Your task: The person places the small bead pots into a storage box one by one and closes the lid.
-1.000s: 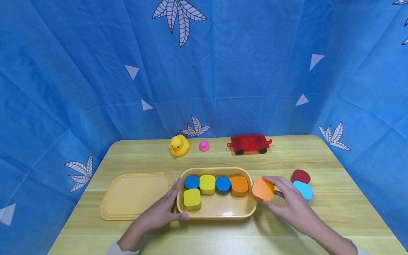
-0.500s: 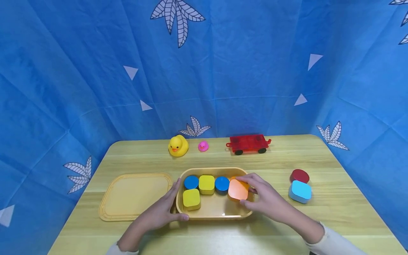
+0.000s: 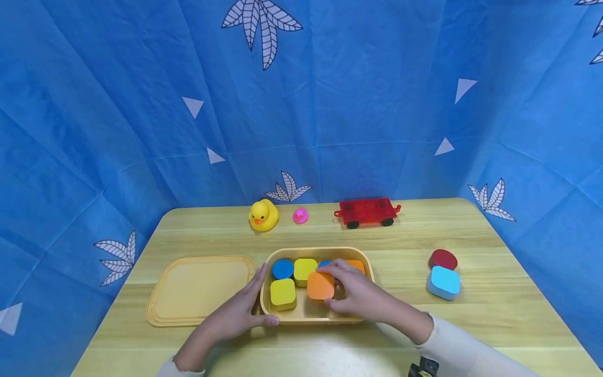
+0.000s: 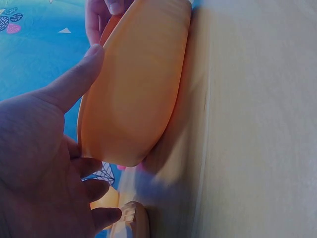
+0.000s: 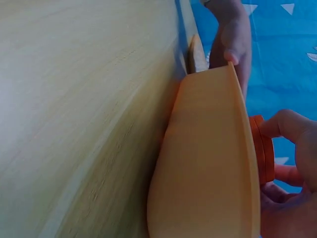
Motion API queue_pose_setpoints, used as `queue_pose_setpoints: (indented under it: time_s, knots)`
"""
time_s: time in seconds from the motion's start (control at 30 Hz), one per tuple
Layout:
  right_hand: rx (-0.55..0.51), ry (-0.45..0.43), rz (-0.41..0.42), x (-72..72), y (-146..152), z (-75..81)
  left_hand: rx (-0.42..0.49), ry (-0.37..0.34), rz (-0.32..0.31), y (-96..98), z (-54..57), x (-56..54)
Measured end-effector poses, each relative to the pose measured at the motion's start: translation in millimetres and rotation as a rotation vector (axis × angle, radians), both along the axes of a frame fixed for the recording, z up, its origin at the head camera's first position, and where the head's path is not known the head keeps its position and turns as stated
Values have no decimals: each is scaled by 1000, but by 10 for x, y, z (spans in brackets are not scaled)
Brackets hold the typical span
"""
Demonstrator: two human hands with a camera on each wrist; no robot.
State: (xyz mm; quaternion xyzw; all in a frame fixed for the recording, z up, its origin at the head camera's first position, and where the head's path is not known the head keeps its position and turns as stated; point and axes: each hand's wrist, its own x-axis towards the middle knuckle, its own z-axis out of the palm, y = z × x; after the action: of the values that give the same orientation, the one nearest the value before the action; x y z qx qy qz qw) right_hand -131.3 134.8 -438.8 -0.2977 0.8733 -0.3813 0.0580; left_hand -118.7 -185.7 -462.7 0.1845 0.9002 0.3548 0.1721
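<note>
An orange rounded-square block (image 3: 320,286) is pinched between the thumb and fingers of my right hand (image 3: 360,293), low over the near middle of a yellowish plastic box (image 3: 325,320). In the right wrist view this orange block (image 5: 262,148) shows above the box rim. My left hand (image 3: 235,310) rests against the box's left end, thumb on the near rim, fingers spread along the end. Inside the box lie a round blue block (image 3: 282,269), two yellow blocks (image 3: 283,294), and, partly hidden behind my right hand, another blue one and an orange block (image 3: 356,265).
A flat tan lid (image 3: 200,290) lies left of the box. On the right are a dark red round block (image 3: 443,259) and a light blue block (image 3: 444,283). A yellow duck (image 3: 264,215), small pink duck (image 3: 300,215) and red toy wagon (image 3: 368,212) stand at the back.
My right hand has carried the orange block leftward from beyond the box's right end, over the rim, to the middle of the box. My left hand has stayed at the box's left end.
</note>
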Motion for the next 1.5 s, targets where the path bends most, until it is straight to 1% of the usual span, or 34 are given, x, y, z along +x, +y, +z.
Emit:
queue_pose_setpoints:
  time_s: [0.2, 0.5, 0.67, 0.83, 1.13, 1.4, 1.5]
  knots:
    - [70, 4, 21, -18, -179, -8, -3, -12, 0, -5, -1, -8]
    - [82, -45, 58, -25, -329, -17, 11, -8, -4, -10, -31, -18]
    - [89, -29, 53, -40, -345, -62, 1, -10, -1, -3, -28, -20]
    - [120, -5, 39, -49, -334, -108, 2, -10, -1, 9, -21, -20]
    - [162, 10, 60, -47, -346, -118, 0, -7, 2, 5, -29, -19]
    - [133, -3, 45, -56, -312, -118, -3, -8, 0, 1, -30, -17]
    - [127, 6, 37, -59, -283, -114, -2, -8, -2, 0, -33, -19]
